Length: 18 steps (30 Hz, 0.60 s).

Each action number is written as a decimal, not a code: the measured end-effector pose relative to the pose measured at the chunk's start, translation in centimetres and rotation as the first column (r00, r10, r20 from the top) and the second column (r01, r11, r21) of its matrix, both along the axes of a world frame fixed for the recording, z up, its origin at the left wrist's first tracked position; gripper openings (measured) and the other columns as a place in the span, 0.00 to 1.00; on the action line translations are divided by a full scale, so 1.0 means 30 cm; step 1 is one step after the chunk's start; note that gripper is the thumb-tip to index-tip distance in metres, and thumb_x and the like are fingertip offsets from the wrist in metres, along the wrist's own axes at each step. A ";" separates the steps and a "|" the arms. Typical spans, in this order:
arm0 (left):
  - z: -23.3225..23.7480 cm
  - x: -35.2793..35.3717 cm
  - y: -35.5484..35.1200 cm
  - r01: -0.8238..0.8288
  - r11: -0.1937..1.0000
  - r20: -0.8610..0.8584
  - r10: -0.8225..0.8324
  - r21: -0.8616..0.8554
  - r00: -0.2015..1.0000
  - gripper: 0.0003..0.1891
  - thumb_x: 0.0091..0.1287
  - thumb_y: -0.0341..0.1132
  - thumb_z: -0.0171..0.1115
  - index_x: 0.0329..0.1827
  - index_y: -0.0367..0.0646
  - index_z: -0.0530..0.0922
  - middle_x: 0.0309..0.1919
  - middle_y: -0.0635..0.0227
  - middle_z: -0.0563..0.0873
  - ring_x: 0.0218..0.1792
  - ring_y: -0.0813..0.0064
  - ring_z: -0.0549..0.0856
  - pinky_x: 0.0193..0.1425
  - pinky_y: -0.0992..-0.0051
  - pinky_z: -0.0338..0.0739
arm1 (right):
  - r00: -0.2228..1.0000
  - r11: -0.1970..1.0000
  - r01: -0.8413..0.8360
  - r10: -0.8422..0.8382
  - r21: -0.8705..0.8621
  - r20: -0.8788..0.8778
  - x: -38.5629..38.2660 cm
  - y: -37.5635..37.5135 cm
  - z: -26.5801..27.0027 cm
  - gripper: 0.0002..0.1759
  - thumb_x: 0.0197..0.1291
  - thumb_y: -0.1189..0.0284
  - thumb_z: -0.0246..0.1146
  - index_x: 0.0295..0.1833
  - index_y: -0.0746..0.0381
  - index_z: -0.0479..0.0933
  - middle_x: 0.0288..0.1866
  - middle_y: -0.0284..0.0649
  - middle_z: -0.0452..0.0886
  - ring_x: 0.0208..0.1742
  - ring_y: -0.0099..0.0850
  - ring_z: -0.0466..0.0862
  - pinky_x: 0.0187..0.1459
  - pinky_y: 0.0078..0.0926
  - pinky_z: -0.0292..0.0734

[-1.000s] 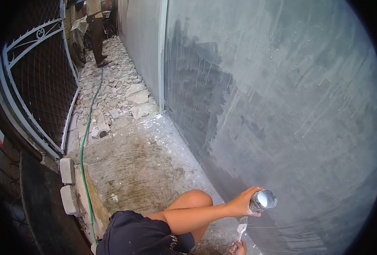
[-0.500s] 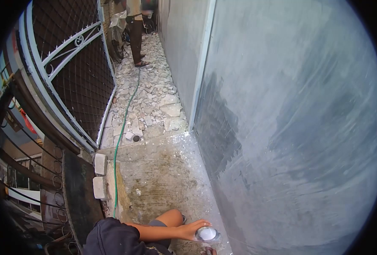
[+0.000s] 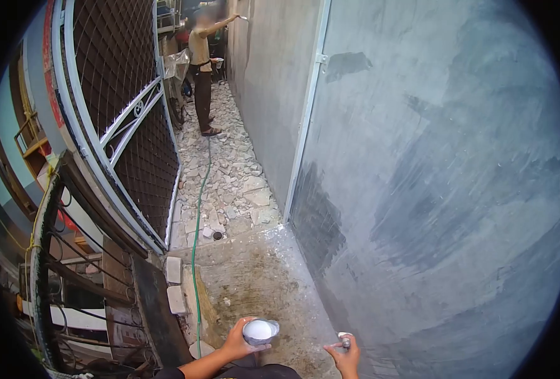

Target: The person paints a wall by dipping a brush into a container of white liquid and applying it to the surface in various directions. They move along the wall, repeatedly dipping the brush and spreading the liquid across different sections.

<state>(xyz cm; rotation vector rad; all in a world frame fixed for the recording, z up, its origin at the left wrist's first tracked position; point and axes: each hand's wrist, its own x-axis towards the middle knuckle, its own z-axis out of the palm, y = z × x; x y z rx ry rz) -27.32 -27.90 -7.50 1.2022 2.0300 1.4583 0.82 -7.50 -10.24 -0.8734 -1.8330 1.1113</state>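
Low in the head view, my left hand [image 3: 237, 344] is closed round the side of a small bowl [image 3: 261, 331] that holds something white. To its right, my right hand [image 3: 346, 359] grips a tool with a rounded grey handle end [image 3: 346, 343]; a bit of white shows beside it, and the rest of the tool is hidden. My right hand is near the foot of the grey wall [image 3: 432, 252], which carries darker patches and streaks. The two hands are apart, above the stained concrete floor [image 3: 248, 278].
A person [image 3: 202, 69] stands on the rubble path [image 3: 229, 164], one arm raised to the wall with a tool, a cup in the other hand. A green hose [image 3: 196, 252] runs along the ground. At left are a metal gate [image 3: 119, 88], a curved railing [image 3: 38, 284] and pale blocks [image 3: 174, 270].
The view has tilted up. My left hand and the bowl have moved left, away from the wall. My right hand, barely visible before, now shows with the tool. More of the other person shows.
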 end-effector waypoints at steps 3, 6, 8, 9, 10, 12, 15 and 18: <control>0.054 -0.069 -0.032 -0.065 0.997 0.182 0.073 -0.052 0.981 0.50 0.41 0.52 0.91 0.64 0.38 0.73 0.54 0.55 0.86 0.57 0.59 0.87 0.64 0.63 0.81 | 0.877 0.939 -0.053 -0.119 0.340 0.466 -0.014 0.047 0.174 0.14 0.54 0.63 0.81 0.33 0.60 0.84 0.21 0.43 0.81 0.27 0.45 0.83 0.31 0.38 0.75; 0.029 -0.180 -0.030 -0.089 0.993 0.240 0.106 -0.080 0.965 0.50 0.40 0.39 0.92 0.66 0.34 0.71 0.59 0.56 0.84 0.58 0.65 0.85 0.66 0.64 0.79 | 0.847 0.973 -0.051 -0.077 0.225 0.525 -0.142 0.086 0.343 0.14 0.62 0.60 0.75 0.40 0.61 0.87 0.25 0.46 0.83 0.29 0.50 0.83 0.35 0.41 0.78; 0.071 -0.260 -0.017 -0.159 0.983 0.107 0.168 -0.089 0.980 0.51 0.39 0.51 0.92 0.63 0.35 0.73 0.52 0.54 0.87 0.55 0.62 0.88 0.62 0.64 0.82 | 0.863 0.976 -0.064 -0.050 0.206 0.504 -0.257 0.139 0.422 0.16 0.69 0.58 0.68 0.44 0.61 0.88 0.30 0.47 0.85 0.34 0.49 0.84 0.41 0.42 0.80; 0.086 -0.294 -0.013 -0.138 0.986 0.111 0.149 -0.096 0.983 0.51 0.39 0.51 0.92 0.63 0.35 0.73 0.52 0.54 0.87 0.55 0.62 0.88 0.62 0.64 0.82 | 0.846 0.981 -0.102 -0.003 0.168 0.534 -0.305 0.159 0.442 0.16 0.69 0.58 0.68 0.45 0.60 0.88 0.33 0.50 0.84 0.37 0.51 0.84 0.43 0.42 0.80; 0.103 -0.322 -0.012 -0.155 0.986 0.168 0.163 -0.058 0.972 0.51 0.39 0.49 0.93 0.63 0.35 0.72 0.52 0.55 0.86 0.55 0.63 0.87 0.62 0.64 0.82 | 0.825 0.982 -0.140 0.047 0.123 0.563 -0.339 0.165 0.445 0.15 0.70 0.58 0.68 0.46 0.59 0.89 0.37 0.53 0.83 0.40 0.53 0.84 0.46 0.42 0.80; 0.146 -0.414 0.021 -0.198 0.980 0.273 0.181 0.036 0.945 0.50 0.38 0.45 0.94 0.62 0.36 0.71 0.54 0.57 0.85 0.55 0.66 0.87 0.62 0.66 0.81 | 0.802 0.986 -0.156 0.088 0.065 0.590 -0.433 0.212 0.423 0.15 0.68 0.58 0.69 0.45 0.59 0.89 0.38 0.50 0.86 0.42 0.49 0.85 0.47 0.41 0.80; 0.194 -0.525 0.023 -0.218 0.976 0.314 0.208 -0.001 0.926 0.48 0.39 0.39 0.93 0.63 0.36 0.71 0.56 0.58 0.84 0.57 0.66 0.85 0.64 0.66 0.80 | 0.772 0.970 -0.242 0.190 0.004 0.606 -0.559 0.239 0.470 0.14 0.65 0.59 0.72 0.44 0.59 0.89 0.40 0.46 0.88 0.44 0.44 0.86 0.48 0.39 0.81; 0.247 -0.632 0.047 -0.191 0.981 0.364 0.165 0.036 0.917 0.51 0.46 0.26 0.88 0.73 0.41 0.64 0.58 0.54 0.82 0.59 0.60 0.84 0.63 0.63 0.82 | 0.834 0.957 -0.285 0.225 0.045 0.504 -0.696 0.241 0.484 0.11 0.63 0.63 0.74 0.43 0.58 0.89 0.41 0.45 0.88 0.43 0.43 0.87 0.46 0.37 0.82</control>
